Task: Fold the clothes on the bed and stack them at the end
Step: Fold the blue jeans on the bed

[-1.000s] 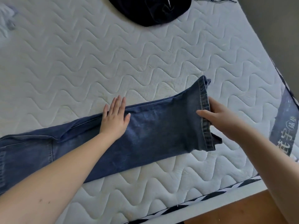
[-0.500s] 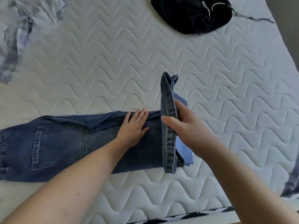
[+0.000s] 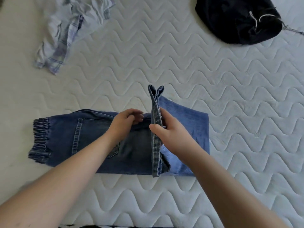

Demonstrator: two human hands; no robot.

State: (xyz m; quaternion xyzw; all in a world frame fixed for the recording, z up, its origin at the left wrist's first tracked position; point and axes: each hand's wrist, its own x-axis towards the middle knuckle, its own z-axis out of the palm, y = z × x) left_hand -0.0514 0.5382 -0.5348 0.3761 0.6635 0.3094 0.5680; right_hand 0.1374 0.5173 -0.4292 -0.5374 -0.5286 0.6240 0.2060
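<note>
Just three garments (one jeans (image 3: 92, 139), held)

Blue denim jeans (image 3: 92, 139): one pair is lying half-folded.
Crumpled pale blue checked garment (image 3: 65, 30): one is lying at upper left, possibly a shirt.
Black drawstring garment (image 3: 230, 18): one is lying at upper right.
White quilted mattress (image 3: 181, 66): one.
Bare hands: two are showing.
</note>
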